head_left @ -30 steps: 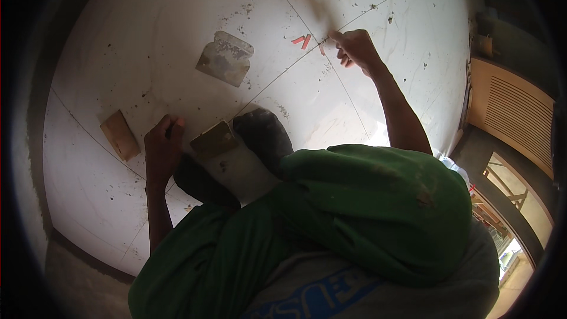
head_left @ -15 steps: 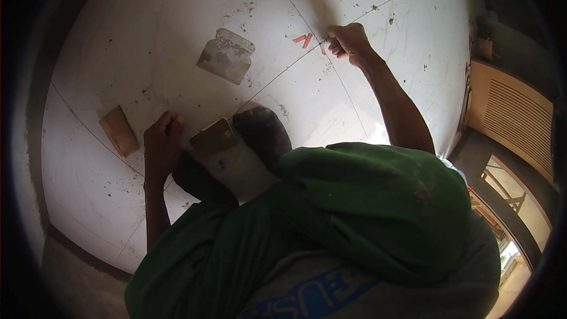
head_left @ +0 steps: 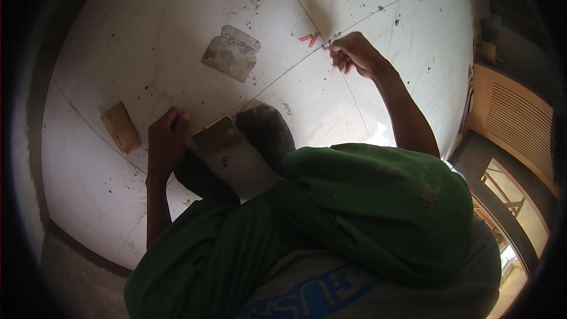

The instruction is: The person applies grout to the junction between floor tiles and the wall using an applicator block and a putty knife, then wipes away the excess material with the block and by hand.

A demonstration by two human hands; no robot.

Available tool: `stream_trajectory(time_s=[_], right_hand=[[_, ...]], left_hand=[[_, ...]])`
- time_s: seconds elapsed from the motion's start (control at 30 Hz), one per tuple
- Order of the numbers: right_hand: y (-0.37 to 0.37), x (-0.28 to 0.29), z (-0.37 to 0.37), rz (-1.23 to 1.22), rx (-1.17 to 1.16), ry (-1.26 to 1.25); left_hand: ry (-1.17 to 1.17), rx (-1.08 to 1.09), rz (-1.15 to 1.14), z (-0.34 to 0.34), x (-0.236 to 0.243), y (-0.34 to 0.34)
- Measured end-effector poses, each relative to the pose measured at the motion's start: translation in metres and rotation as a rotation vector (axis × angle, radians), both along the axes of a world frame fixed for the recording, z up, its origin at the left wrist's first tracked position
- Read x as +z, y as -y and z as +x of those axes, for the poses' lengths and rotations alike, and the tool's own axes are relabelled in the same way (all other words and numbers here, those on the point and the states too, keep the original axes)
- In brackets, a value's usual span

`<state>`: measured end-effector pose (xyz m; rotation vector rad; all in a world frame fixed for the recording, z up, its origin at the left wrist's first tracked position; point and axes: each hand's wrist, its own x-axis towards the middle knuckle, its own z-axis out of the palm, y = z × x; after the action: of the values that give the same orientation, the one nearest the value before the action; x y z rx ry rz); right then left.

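My right hand (head_left: pixel 357 53) is closed at a crossing of thin floor lines, its fingertips slightly blurred around something I cannot make out. Just left of it lie small red plastic pieces (head_left: pixel 312 40). A stained, flat metal plate (head_left: pixel 231 53) sits farther left on the pale tiles. My left hand (head_left: pixel 168 136) rests with curled fingers beside a tan wooden block (head_left: pixel 121 127); whether it holds anything is hidden. An olive-coloured rectangular pad (head_left: pixel 215 133) lies between my dark-covered feet (head_left: pixel 264 133).
Pale tiled floor (head_left: pixel 136 47) with scattered debris spreads around me, bordered by a dark edge at the left. My green-clad knees (head_left: pixel 378 212) fill the lower middle. A slatted tan panel (head_left: pixel 514 118) and a doorway (head_left: pixel 505 195) stand at the right.
My right hand moved up slightly, then back down, its fingers still curled at the line crossing. My left hand has shifted slightly upward in the picture. The floor objects shifted only with the view.
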<state>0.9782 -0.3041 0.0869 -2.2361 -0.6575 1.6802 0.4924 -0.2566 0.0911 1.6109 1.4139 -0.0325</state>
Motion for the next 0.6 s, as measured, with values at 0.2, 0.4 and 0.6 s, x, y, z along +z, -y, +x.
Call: stream_trajectory(time_s=[0.2,0.4,0.6], right_hand=[[0.024,0.004,-0.010,0.112,0.563,0.561],[0.035,-0.061,-0.034,0.863,0.690,0.873],[0.132,-0.035,-0.061,0.716,0.695,0.219]], left_hand=[[0.020,0.057,0.000,-0.009,-0.005,0.003],[-0.011,-0.017,-0.004,-0.001,-0.001,-0.002],[0.042,0.072,0.077,-0.016,-0.010,0.003]])
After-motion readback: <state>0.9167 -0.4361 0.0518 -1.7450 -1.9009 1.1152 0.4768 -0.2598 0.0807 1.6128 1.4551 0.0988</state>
